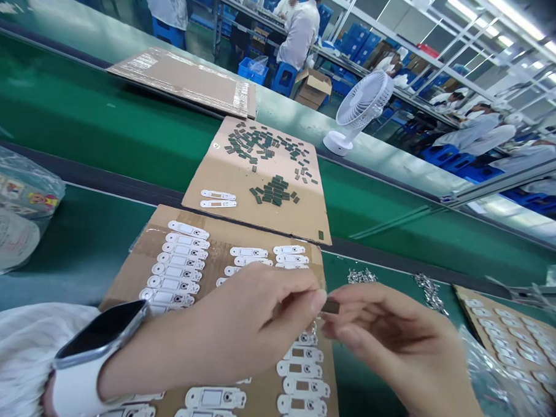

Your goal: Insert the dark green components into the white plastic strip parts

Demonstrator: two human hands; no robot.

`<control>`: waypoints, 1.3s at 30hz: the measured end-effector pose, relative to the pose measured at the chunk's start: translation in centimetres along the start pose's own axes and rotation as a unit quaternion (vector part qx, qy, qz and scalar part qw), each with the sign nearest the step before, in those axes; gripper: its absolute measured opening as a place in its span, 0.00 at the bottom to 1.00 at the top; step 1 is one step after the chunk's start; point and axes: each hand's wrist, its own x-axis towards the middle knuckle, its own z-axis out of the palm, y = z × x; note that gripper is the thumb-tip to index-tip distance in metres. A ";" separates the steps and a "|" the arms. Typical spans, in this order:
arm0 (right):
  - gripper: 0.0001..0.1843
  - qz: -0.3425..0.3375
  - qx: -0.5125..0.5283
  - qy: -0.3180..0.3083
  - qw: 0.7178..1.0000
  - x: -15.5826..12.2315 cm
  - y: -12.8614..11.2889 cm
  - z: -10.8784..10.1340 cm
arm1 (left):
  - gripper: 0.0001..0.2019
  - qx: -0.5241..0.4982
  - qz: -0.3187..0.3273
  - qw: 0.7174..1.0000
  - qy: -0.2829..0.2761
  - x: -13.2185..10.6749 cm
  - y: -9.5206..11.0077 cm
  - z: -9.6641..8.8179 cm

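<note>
Dark green rectangular piece [331, 306], small and flat, pinched between left hand [250, 321] and right hand [392, 342].

Detail: fingertips of both hands pressed together on its edges, the piece sitting in the gap between them, above the right end of the rows of white plastic housings [298, 369]; these are flat, slotted and laid out on corrugated cardboard sheet [240, 231]. Smartwatch [100, 330] on the left wrist. Beyond lies a second cardboard sheet [228, 182], bearing scattered and stacked green pieces [274, 190]. Loose silvery metal clips [361, 275] lie on green conveyor belt [92, 120], just right of the nearer sheet. White desk fan [360, 107] stands further off.
</note>
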 end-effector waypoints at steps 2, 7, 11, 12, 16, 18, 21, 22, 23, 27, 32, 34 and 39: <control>0.05 0.028 0.037 -0.026 0.999 0.5 -0.1 0.2 | 0.16 0.015 0.013 1.000 -0.002 -0.1 0.0 0.1; 0.03 0.043 0.065 -0.034 0.996 0.6 -0.2 0.3 | 0.16 0.076 0.047 0.996 0.008 -0.1 -0.4 0.0; 0.03 0.049 0.069 -0.042 0.996 0.3 -0.1 -0.3 | 0.12 0.235 0.163 0.957 0.048 0.0 -1.3 -0.1; 0.03 0.063 0.079 -0.060 0.993 0.3 0.1 -0.5 | 0.11 0.280 0.202 0.937 0.060 0.0 -1.4 -0.1; 0.03 0.146 0.143 -0.137 0.969 0.1 0.5 -1.3 | 0.12 0.408 0.326 0.848 0.087 0.0 -1.7 -0.1; 0.04 0.177 0.165 -0.168 0.956 -0.1 0.6 -1.6 | 0.16 0.424 0.344 0.834 0.076 0.0 -1.7 -0.1; 0.03 0.177 0.135 -0.172 0.960 -0.5 1.0 -1.9 | 0.15 0.437 0.336 0.832 0.059 0.1 -1.7 0.0; 0.02 0.156 0.098 -0.151 0.971 -0.6 1.3 -1.9 | 0.13 0.449 0.317 0.834 0.053 0.0 -1.7 0.1; 0.02 0.122 0.047 -0.122 0.984 -0.8 1.8 -2.0 | 0.12 0.466 0.287 0.836 0.043 0.0 -1.7 0.3; 0.06 -0.086 -0.193 -0.045 0.976 -1.5 4.7 -2.1 | 0.10 0.553 0.141 0.819 -0.051 -1.0 -1.9 1.9; 0.11 -0.188 -0.286 -0.073 0.937 -2.0 7.0 -1.9 | 0.20 0.582 0.141 0.796 -0.086 -1.9 -2.7 3.6; 0.11 -0.193 -0.293 -0.079 0.933 -1.9 7.1 -1.8 | 0.16 0.587 0.152 0.792 -0.063 -1.8 -3.0 3.6; 0.10 -0.197 -0.298 -0.090 0.930 -1.7 6.9 -1.7 | 0.15 0.579 0.165 0.797 -0.048 -1.6 -3.4 3.4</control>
